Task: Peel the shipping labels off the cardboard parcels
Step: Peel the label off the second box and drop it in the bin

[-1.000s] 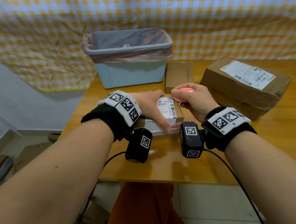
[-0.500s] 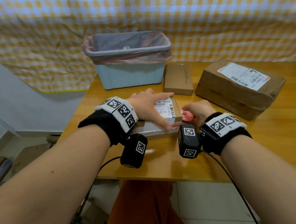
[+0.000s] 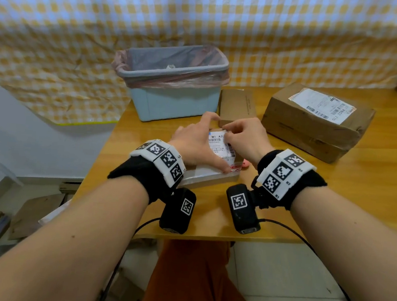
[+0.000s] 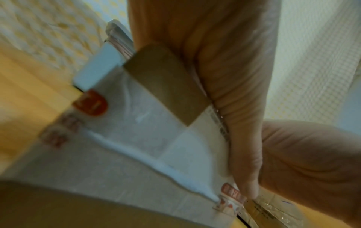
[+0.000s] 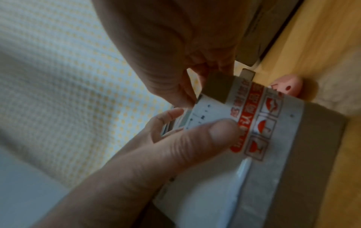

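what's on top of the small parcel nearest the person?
On the small parcel: a white shipping label, with red-printed tape beside it. The left hand presses it; the right hand picks at the label's far corner. Both cover part of the top.

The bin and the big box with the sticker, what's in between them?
A small flat cardboard box lies between the bin and the big box on the table, seen in the head view.

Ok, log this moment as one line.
stage: starting peel | left hand: presses small parcel flat | right hand: picks at shipping label far corner | pink tool: on table
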